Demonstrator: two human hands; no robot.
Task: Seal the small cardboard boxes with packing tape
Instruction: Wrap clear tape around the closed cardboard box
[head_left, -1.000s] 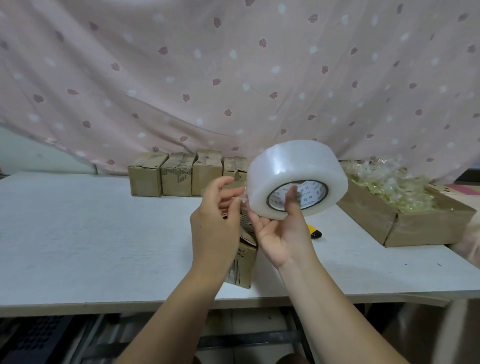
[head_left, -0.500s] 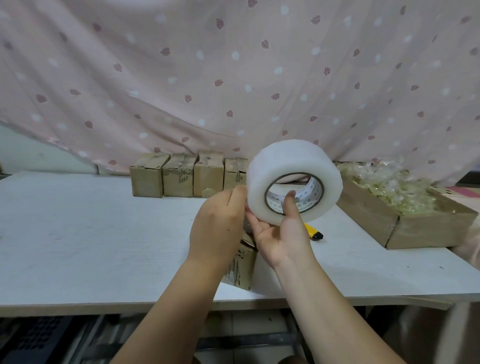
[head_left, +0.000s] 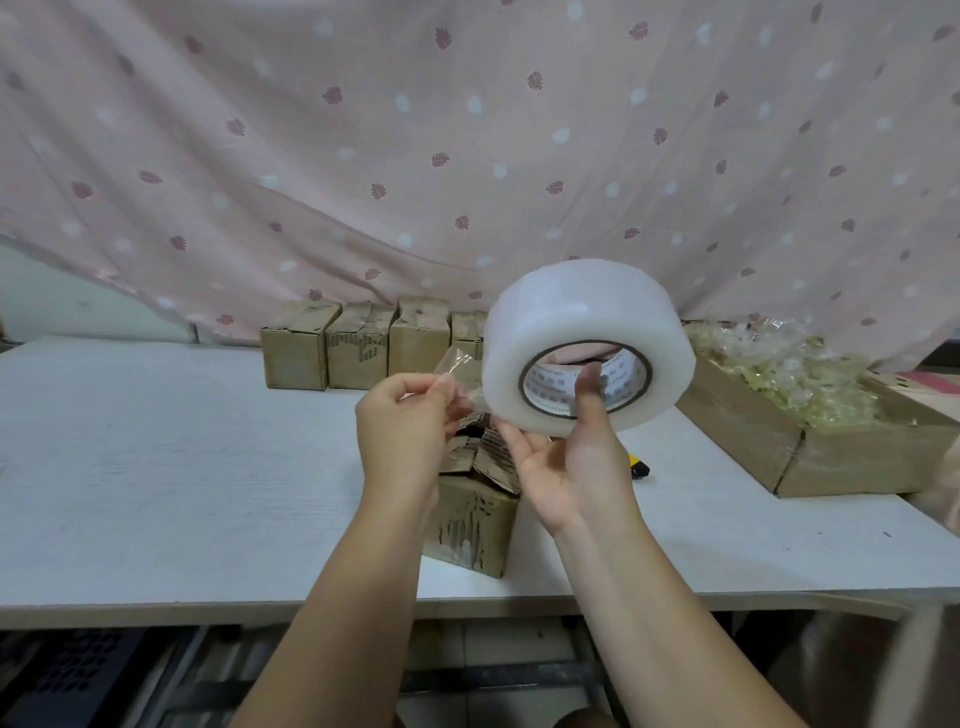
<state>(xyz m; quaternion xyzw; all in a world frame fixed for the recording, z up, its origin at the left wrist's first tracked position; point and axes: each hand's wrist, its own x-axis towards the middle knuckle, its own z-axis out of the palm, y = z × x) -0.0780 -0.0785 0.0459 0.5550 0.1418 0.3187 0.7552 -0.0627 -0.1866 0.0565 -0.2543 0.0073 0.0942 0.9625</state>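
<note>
My right hand (head_left: 574, 462) holds a wide roll of clear packing tape (head_left: 576, 332) in the air, thumb hooked into its core. My left hand (head_left: 410, 421) pinches the loose end of the tape (head_left: 457, 371), peeled a short way off the roll's left side. Directly below both hands a small cardboard box (head_left: 475, 519) stands near the front edge of the white table (head_left: 182, 467), its top flaps partly raised. Several more small cardboard boxes (head_left: 358, 343) stand in a row at the back of the table.
A large shallow cardboard tray (head_left: 831, 457) full of small clear-wrapped yellowish packets sits at the right. A yellow and black utility knife (head_left: 639, 466) lies behind my right hand. A pink patterned curtain (head_left: 467, 156) hangs behind the table.
My left hand has peeled the tape's end off the roll and drawn it left. The roll has tilted slightly in my right hand.
</note>
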